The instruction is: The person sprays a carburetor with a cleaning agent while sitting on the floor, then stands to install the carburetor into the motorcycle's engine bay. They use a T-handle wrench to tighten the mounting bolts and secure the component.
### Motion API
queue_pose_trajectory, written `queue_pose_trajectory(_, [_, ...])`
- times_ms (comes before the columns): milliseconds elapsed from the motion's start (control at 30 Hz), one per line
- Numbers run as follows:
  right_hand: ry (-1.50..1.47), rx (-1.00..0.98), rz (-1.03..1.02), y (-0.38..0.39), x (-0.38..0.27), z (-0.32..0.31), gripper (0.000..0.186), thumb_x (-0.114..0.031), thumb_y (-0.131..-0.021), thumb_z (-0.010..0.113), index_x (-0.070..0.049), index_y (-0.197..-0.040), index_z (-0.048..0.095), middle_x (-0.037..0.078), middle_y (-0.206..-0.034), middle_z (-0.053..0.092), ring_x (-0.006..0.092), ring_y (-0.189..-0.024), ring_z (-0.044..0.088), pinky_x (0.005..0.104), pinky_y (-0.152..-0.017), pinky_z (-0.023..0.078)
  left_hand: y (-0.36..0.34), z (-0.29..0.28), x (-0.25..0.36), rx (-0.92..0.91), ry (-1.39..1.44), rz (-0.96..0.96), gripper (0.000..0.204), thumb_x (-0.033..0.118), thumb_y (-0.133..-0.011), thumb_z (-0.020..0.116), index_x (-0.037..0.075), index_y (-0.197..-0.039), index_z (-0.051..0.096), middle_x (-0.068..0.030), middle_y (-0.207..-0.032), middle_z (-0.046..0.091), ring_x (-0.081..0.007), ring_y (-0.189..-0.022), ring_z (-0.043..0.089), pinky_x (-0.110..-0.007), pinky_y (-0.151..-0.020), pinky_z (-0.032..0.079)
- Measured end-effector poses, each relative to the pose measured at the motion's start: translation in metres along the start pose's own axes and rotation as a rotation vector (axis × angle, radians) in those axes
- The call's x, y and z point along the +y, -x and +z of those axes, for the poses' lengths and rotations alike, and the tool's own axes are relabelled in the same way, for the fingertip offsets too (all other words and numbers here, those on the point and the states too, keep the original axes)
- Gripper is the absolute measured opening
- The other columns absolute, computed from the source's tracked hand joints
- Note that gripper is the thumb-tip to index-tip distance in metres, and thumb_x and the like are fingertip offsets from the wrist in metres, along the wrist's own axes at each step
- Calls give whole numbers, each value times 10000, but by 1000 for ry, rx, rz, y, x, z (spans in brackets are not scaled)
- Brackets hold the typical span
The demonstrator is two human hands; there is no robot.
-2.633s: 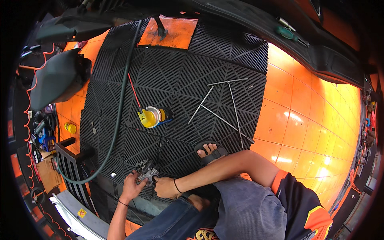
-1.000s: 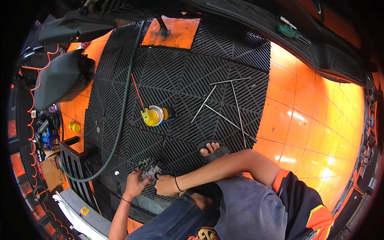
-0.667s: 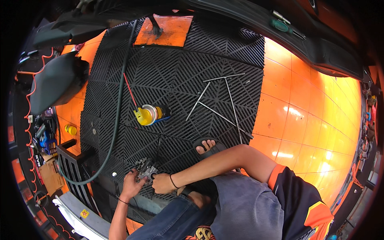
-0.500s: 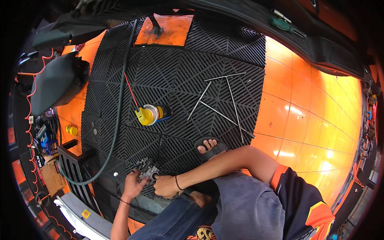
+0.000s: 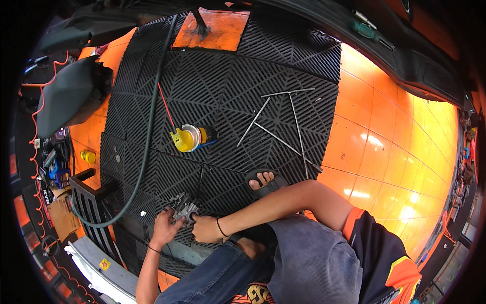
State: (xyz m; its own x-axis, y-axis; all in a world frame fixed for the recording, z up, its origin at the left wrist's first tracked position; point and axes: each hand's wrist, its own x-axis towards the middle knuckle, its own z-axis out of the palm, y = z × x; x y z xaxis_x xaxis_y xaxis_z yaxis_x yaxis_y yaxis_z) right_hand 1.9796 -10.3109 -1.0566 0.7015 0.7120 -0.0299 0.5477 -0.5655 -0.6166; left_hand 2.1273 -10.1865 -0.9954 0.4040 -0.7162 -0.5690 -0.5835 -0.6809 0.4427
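Observation:
My left hand (image 5: 166, 225) is closed around the left side of a small grey metal engine part (image 5: 185, 207) with a round bore, low over the black mat. The part looks like a throttle body or carburetor; its exact kind is unclear. On its right, my right hand (image 5: 206, 229) is curled, fingertips pressed at the rim of the bore. Whether a small thing is pinched there is hidden. Beyond the hands, a spray can (image 5: 191, 138) with a yellow top and red straw lies on the mat. Two T-shaped metal wrenches (image 5: 277, 138) rest farther right.
A dark green hose (image 5: 152, 126) curves across the black slatted mat (image 5: 217, 96). At left stand a black metal frame (image 5: 96, 218), a cardboard box (image 5: 62, 215) and a dark seat (image 5: 71, 99). My sandaled foot (image 5: 263, 180) is near the wrenches. Dark vehicle bodywork (image 5: 400, 55) overhangs the far right.
The view has shifted slightly. Both hands stay at the metal part, whose bore now faces a little differently; the can and wrenches lie as before.

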Motion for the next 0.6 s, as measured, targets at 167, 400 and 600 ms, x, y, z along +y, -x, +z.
queue_pose_trajectory(167, [70, 14, 25, 6, -12, -6, 216, -217, -766, 731, -71, -915, 789, 145, -927, 749, 288, -902, 728, 505, -984, 452, 3, 0, -6, 11, -31, -1, 394, 280, -835, 766, -86, -890, 632, -189, -834, 572, -361, -783, 600, -435, -712, 475])
queue_pose_trajectory(400, [-171, 116, -7, -2, 9, 3, 193, -179, -711, 720, -27, -818, 773, 187, -830, 732, 345, -852, 725, 498, -809, 552, 4, 3, -7, -18, -80, -1, 430, 327, -836, 769, -79, -903, 643, -174, -843, 575, -340, -792, 607, -441, -710, 472])
queue_pose_trajectory(600, [-119, 80, -9, -3, 8, 1, 173, -165, -744, 700, -38, -834, 774, 170, -870, 738, 322, -868, 726, 474, -870, 532, 5, 1, -7, -6, -64, 15, 430, 331, -844, 758, -80, -894, 638, -164, -832, 553, -343, -774, 580, -449, -709, 462])
